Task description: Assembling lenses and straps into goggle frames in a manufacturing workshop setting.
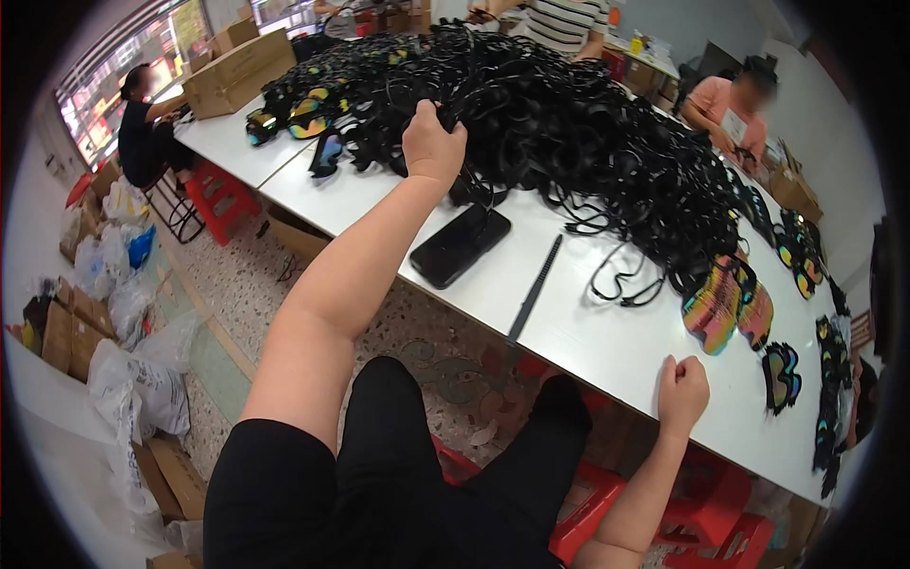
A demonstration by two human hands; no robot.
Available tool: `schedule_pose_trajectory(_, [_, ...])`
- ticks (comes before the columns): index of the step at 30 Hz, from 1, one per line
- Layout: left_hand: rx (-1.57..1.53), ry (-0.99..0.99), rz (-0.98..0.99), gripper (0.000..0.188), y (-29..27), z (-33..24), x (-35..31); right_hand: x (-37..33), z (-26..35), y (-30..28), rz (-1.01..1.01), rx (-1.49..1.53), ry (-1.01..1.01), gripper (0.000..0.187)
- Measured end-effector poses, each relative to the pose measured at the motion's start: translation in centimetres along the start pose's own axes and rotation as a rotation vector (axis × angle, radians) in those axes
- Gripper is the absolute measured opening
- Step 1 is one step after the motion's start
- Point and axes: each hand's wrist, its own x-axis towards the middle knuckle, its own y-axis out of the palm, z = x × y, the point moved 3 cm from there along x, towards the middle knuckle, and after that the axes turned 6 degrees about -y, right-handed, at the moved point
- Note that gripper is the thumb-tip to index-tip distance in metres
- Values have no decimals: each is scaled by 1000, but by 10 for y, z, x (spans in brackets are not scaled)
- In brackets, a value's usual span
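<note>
My left hand (434,147) reaches to the near side of a big heap of black straps (531,123). Its fingers are curled in on the black straps, and part of the grip is hidden. By the table's near edge on the right, my right hand (683,391) is closed in a loose fist, with nothing visible in it. A black smartphone (462,245) lies below my left hand. To its right is a narrow black strip (536,288). Beyond my right hand lie goggles with rainbow-coloured mirrored lenses (713,305), and a smaller pair of goggles (782,376) rests further right.
The white table (597,322) runs across in front of me. More goggles (318,112) and a cardboard box (240,76) are at its far left. Red stools (220,201) stand below. Co-workers sit at the left (147,128) and far right (730,114); another stands behind the heap.
</note>
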Motion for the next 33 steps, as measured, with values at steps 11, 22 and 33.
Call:
schedule_pose_trajectory(11, [-147,314,345,34,101,-181,-87,1,6,-4,-42,48,-32,26])
schedule_pose_trajectory(22, [347,340,857,78,182,-290,-143,1,9,-8,-33,113,-31,25])
schedule_pose_trajectory(33, [585,687,684,47,187,-277,-79,2,9,-9,-23,134,-63,25])
